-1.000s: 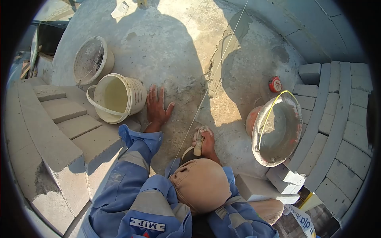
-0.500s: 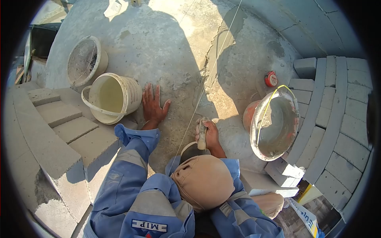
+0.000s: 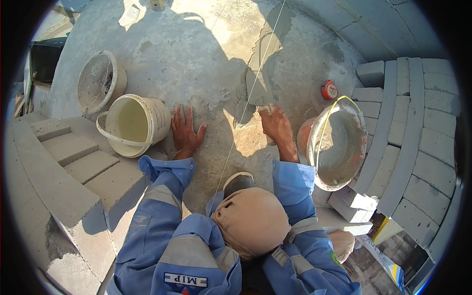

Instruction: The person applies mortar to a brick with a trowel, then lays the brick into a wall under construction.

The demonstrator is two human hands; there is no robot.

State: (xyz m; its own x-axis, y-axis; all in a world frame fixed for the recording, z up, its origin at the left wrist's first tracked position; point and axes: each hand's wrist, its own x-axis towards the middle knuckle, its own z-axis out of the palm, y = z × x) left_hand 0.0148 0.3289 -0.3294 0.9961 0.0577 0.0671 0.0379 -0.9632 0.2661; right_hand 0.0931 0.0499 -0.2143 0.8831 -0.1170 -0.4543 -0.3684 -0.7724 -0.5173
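Over there, the left hand [image 3: 185,131] lies spread on the floor [image 3: 169,66], just beside a white bucket [image 3: 158,120]. The right hand [image 3: 278,127] is clamped round a tool [image 3: 270,141], near the mortar [image 3: 258,89].

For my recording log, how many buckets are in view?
3: a white bucket beside the left hand, a dirty bucket beyond the white one, and a yellow-handled bucket right of the right hand.

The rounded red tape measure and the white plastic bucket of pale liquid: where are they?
Rounded red tape measure [image 3: 329,90], head view: middle of its casing.
White plastic bucket [image 3: 160,119], head view: its outer side wall.
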